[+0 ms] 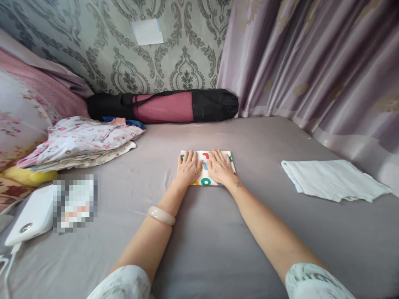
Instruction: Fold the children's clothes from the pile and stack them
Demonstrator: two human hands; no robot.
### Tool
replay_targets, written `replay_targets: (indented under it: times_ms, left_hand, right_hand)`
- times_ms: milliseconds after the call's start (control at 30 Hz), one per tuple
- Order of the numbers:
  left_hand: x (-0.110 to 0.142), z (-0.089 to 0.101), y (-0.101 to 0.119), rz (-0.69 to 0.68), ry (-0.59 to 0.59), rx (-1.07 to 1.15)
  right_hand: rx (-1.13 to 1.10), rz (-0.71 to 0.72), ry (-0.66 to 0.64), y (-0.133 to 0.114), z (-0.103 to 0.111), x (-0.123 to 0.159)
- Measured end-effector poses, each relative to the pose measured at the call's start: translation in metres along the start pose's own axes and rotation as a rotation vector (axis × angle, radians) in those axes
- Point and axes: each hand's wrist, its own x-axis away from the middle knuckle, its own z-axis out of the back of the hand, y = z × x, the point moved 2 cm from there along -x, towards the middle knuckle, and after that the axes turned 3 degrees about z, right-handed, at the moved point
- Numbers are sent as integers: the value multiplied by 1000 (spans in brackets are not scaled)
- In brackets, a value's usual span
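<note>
My pale patterned left sleeve [123, 282] and right sleeve [314, 282] are showing closest to me, my bare forearms reaching forward from them over the grey sheet [202, 236]. Off to my left, a white cable [10, 270] is running into a white power bank [34, 216], and a pixelated item [77, 203] is lying just beside it. A pale bangle [161, 216] is circling my left forearm. Farther out, my left hand [189, 167] and right hand [220, 167] are resting palms down, fingers stretched out, neither one gripping anything. Under them a folded white cloth [205, 173] with bright coloured shapes is lying flat on the sheet, in the middle before me, its print peeking between my hands. Well to the right, a pale folded garment [333, 180] is lying alone; to the left, a pile of printed clothes [90, 139] is slumping. Beyond, a black and dark-pink rolled bag [163, 106] is stretching along the patterned wall [187, 62], where a white sheet of paper [148, 32] is hanging, and a mauve curtain [296, 54] is draping on the right.
</note>
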Motion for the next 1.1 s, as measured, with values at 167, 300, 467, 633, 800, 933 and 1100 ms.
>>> replay_targets:
  times_ms: [167,300,467,633,800,933,1100]
  left_hand:
    - [-3,7,-10,66,118,-34]
    - [-5,0,-23,89,-30,-41]
    - [-5,-1,-25,97,-84,-6]
    - [-17,10,-27,71,-66,36]
    - [-50,26,-35,96,-221,76]
    - [-72,35,-39,115,-345,176]
    - [-84,38,-42,137,-445,282]
  right_hand:
    - [4,-116,66,16,7,-1]
    - [1,-213,6,30,4,-2]
    - [2,-211,-15,32,3,-3]
    - [35,-168,52,33,16,-9]
    - [91,-98,-3,43,31,-27]
    - [66,-28,-130,56,35,-45]
    - [-23,-71,-245,63,36,-63]
